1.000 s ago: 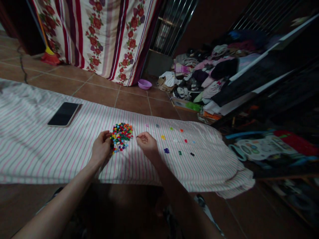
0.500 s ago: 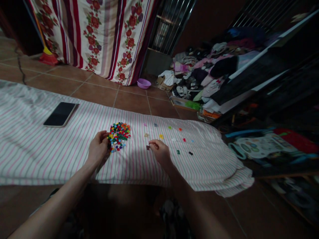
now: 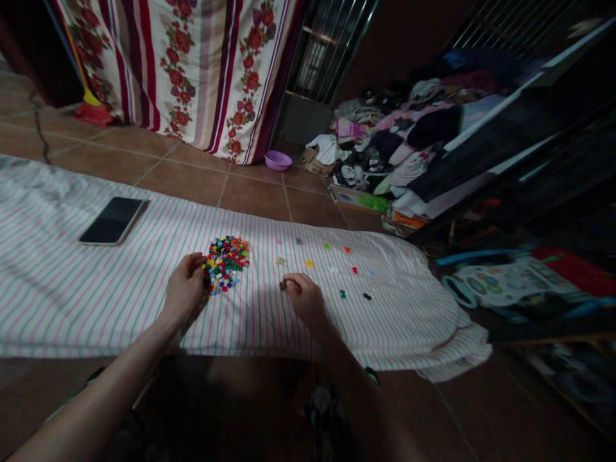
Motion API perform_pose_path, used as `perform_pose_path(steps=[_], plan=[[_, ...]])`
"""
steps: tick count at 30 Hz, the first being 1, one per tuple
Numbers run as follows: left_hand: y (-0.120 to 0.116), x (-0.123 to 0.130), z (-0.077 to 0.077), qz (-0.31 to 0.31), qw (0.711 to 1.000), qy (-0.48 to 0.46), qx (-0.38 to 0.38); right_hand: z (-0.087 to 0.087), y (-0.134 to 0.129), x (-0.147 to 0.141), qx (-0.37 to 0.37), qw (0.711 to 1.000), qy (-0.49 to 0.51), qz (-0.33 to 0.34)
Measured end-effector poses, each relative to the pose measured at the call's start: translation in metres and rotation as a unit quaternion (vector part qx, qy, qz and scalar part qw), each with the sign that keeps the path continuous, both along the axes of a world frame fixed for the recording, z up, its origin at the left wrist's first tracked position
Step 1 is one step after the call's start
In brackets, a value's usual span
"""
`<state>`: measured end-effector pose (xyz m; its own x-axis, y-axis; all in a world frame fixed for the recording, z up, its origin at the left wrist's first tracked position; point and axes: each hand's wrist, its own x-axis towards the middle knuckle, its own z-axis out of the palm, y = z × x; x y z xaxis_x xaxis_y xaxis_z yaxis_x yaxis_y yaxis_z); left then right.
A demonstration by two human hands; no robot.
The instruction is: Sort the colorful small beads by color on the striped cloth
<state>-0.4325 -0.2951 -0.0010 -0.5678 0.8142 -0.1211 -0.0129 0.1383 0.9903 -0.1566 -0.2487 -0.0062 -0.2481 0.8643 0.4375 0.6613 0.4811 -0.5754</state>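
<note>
Flanking small bright pieces (image 3: 227, 262) on striped cloth (image 3: 253, 324), floral curtain (image 3: 205, 74) beyond tiled floor (image 3: 253, 192): hands (image 3: 183, 287) half-curled, grip unclear.

Right hand (image 3: 307, 300): curled fingers hide its grip by the dark brown pieces (image 3: 283, 286), can't tell if one is pinched. Left hand (image 3: 185, 284) covers part of the left edge of the coloured pile (image 3: 227, 262); grip unclear. Single bits in the pile too small to make out shape. White pieces (image 3: 333, 269) nearly lost against striped cloth (image 3: 250, 321), whose left end is cut off. Curtain (image 3: 205, 70) cropped at top. Clothes heap (image 3: 399, 131), far right: dark, items run together. Left forearm (image 3: 103, 391) cropped; right forearm (image 3: 349, 372) fades into shadow.
</note>
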Motion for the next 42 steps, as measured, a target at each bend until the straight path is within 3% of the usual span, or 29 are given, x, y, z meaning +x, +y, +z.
perform_pose_path(steps=[6, 14, 22, 30, 38, 42], plan=[[-0.003, 0.0, 0.003, 0.001, 1.0, 0.004, -0.009, -0.003, -0.003, 0.0, 0.018, 1.0, -0.008, 0.024], [-0.006, 0.004, 0.014, 0.009, 1.0, -0.014, -0.01, -0.007, -0.006, -0.003, 0.039, 0.998, -0.045, 0.0], [-0.007, 0.004, 0.011, 0.006, 1.0, 0.024, -0.012, -0.003, -0.009, -0.007, 0.071, 0.996, -0.042, -0.013], [-0.011, 0.005, 0.008, 0.006, 0.999, 0.001, 0.032, 0.007, -0.02, -0.019, 0.115, 0.992, -0.029, 0.039], [-0.013, 0.016, 0.02, -0.014, 0.981, -0.168, 0.093, 0.01, -0.04, -0.062, 0.002, 0.985, -0.05, 0.166], [-0.006, 0.018, 0.027, -0.007, 0.969, -0.217, 0.116, 0.012, -0.048, -0.089, -0.05, 0.98, -0.064, 0.181]])
